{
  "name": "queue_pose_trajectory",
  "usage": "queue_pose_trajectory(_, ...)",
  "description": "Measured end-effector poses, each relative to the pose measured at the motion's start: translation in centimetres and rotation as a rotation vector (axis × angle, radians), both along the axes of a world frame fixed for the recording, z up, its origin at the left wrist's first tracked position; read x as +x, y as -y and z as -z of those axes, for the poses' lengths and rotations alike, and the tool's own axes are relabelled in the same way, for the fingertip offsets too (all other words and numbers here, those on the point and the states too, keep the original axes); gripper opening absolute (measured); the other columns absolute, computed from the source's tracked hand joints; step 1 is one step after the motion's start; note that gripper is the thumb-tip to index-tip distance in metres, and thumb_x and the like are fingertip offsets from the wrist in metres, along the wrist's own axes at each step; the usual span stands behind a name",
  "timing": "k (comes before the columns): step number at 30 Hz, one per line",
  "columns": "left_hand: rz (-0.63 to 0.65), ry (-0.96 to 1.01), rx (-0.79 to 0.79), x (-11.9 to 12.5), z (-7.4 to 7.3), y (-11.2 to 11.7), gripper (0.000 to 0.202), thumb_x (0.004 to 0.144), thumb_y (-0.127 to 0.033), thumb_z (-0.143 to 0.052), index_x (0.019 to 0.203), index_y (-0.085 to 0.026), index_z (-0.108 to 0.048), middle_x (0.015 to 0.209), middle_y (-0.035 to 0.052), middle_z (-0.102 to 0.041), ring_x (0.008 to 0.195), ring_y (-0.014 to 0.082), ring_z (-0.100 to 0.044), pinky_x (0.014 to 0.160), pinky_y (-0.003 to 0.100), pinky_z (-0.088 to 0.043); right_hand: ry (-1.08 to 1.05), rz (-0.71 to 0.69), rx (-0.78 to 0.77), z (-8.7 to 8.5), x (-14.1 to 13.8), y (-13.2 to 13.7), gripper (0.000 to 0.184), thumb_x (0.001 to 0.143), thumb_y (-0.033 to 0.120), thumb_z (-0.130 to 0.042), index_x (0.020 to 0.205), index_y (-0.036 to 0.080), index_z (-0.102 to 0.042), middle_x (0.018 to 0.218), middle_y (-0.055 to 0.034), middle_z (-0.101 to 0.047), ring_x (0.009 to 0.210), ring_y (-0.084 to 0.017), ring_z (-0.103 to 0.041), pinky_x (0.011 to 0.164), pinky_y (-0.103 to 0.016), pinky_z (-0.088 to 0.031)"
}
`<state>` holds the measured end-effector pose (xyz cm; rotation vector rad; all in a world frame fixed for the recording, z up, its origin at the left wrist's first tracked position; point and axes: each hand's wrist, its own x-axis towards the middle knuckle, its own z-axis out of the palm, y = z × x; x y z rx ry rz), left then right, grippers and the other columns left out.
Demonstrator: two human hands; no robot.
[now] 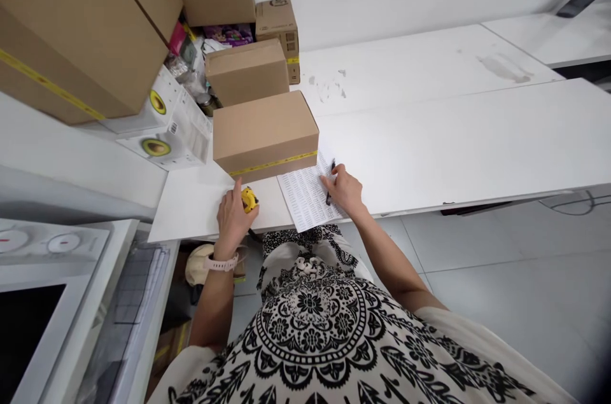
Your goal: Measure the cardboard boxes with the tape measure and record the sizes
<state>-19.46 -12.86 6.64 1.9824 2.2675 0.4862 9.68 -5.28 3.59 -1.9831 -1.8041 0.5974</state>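
Observation:
My left hand [232, 216] is closed around a yellow tape measure [249, 198] on the white table [453, 149]. Its yellow tape [272, 164] runs along the front lower edge of a brown cardboard box [264, 130] just beyond my hands. My right hand [344, 189] grips a black pen [330, 180] with its tip on a printed sheet of paper [305, 199] that lies at the table's front edge, partly under the box's corner.
More cardboard boxes [247, 70] stand behind the near one, and large ones [81, 28] fill the top left. A white carton with avocado pictures [167, 127] sits at left. A white appliance [52, 289] is at the lower left. Grey floor tiles [501, 277] lie at right.

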Motion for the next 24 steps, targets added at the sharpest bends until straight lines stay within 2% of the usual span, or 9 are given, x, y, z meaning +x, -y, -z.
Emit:
queue_pose_trajectory(3,-0.014,-0.077,-0.035,-1.0,1.2,-1.1,0.078,0.083,-0.029,-0.068,0.155,-0.014,-0.041,0.121,0.0190,-0.066,0.116,0.0396,-0.061,0.099,0.054,-0.050,0.102,-0.063,-0.041,0.6,0.0,-1.3,0.027,0.095,0.029,-0.055,0.119,0.018,-0.058,0.104,-0.0160,-0.075,0.092,-0.031,-0.069,0.077,-0.039,-0.047)
queue_pose_trajectory(6,0.012,-0.068,-0.023,-1.5,2.4,-1.7,0.072,0.084,-0.028,-0.066,0.152,-0.014,-0.045,0.123,0.0202,-0.067,0.114,0.0407,-0.061,0.098,0.056,-0.051,-0.006,-0.097,0.018,1.2,0.6,-2.0,0.024,0.086,0.016,-0.057,0.109,0.019,-0.065,0.083,-0.0131,-0.074,0.082,-0.030,-0.068,0.077,-0.041,-0.048)
queue_pose_trajectory(9,0.057,-0.040,0.029,-1.8,3.2,-1.8,0.065,0.086,-0.027,-0.062,0.149,-0.014,-0.049,0.130,0.0210,-0.065,0.118,0.0405,-0.058,0.101,0.057,-0.049,-0.395,-0.102,0.040,1.0,2.1,-2.0,0.021,0.081,0.021,-0.060,0.099,0.019,-0.069,0.071,-0.0074,-0.072,0.077,-0.027,-0.069,0.078,-0.043,-0.053)
queue_pose_trajectory(12,0.089,-0.024,0.149,-1.0,3.8,-1.5,0.057,0.089,-0.026,-0.059,0.144,-0.013,-0.053,0.136,0.0208,-0.062,0.127,0.0390,-0.054,0.111,0.058,-0.041,-0.928,-0.102,0.018,-0.2,4.0,-1.0,0.029,0.085,0.035,-0.058,0.105,0.018,-0.071,0.091,-0.0098,-0.078,0.089,-0.025,-0.073,0.081,-0.044,-0.057)
queue_pose_trajectory(15,0.110,0.060,0.272,1.6,4.5,-0.8,0.044,0.096,-0.030,-0.053,0.136,-0.014,-0.058,0.135,0.0187,-0.064,0.131,0.0347,-0.053,0.116,0.054,-0.038,-1.143,-0.109,0.103,-1.8,5.5,0.5,0.035,0.083,0.045,-0.065,0.110,0.022,-0.069,0.109,-0.0107,-0.078,0.103,-0.026,-0.073,0.087,-0.046,-0.058)
queue_pose_trajectory(17,0.170,0.137,0.288,4.2,4.9,-0.5,0.040,0.100,-0.032,-0.046,0.133,-0.014,-0.060,0.131,0.0174,-0.067,0.129,0.0314,-0.056,0.115,0.052,-0.041,-1.146,-0.083,0.173,-2.4,5.9,1.2,0.038,0.078,0.048,-0.074,0.108,0.025,-0.067,0.106,-0.0085,-0.078,0.101,-0.026,-0.073,0.089,-0.047,-0.057)
queue_pose_trajectory(19,0.269,0.162,0.238,7.1,5.4,-0.4,0.041,0.102,-0.035,-0.044,0.135,-0.015,-0.059,0.134,0.0166,-0.066,0.132,0.0300,-0.056,0.117,0.052,-0.041,-1.133,-0.039,0.215,-2.4,5.9,1.6,0.039,0.074,0.052,-0.079,0.100,0.026,-0.064,0.092,-0.0053,-0.078,0.089,-0.024,-0.073,0.087,-0.045,-0.057)
queue_pose_trajectory(21,0.383,0.128,0.150,9.5,5.7,-0.6,0.050,0.101,-0.040,-0.048,0.144,-0.014,-0.051,0.150,0.0174,-0.056,0.146,0.0314,-0.044,0.123,0.053,-0.033,-1.116,0.019,0.234,-1.7,5.5,1.5,0.038,0.078,0.060,-0.075,0.087,0.026,-0.061,0.072,-0.0017,-0.070,0.072,-0.020,-0.068,0.080,-0.041,-0.056)
queue_pose_trajectory(24,0.519,0.046,0.010,11.7,6.2,-1.2,0.076,0.099,-0.051,-0.053,0.158,-0.010,-0.031,0.168,0.0214,-0.030,0.159,0.0353,-0.019,0.128,0.058,-0.016,-1.106,0.082,0.207,-0.3,4.8,1.1,0.049,0.088,0.074,-0.053,0.078,0.026,-0.055,0.055,0.0016,-0.054,0.057,-0.016,-0.057,0.069,-0.036,-0.053)
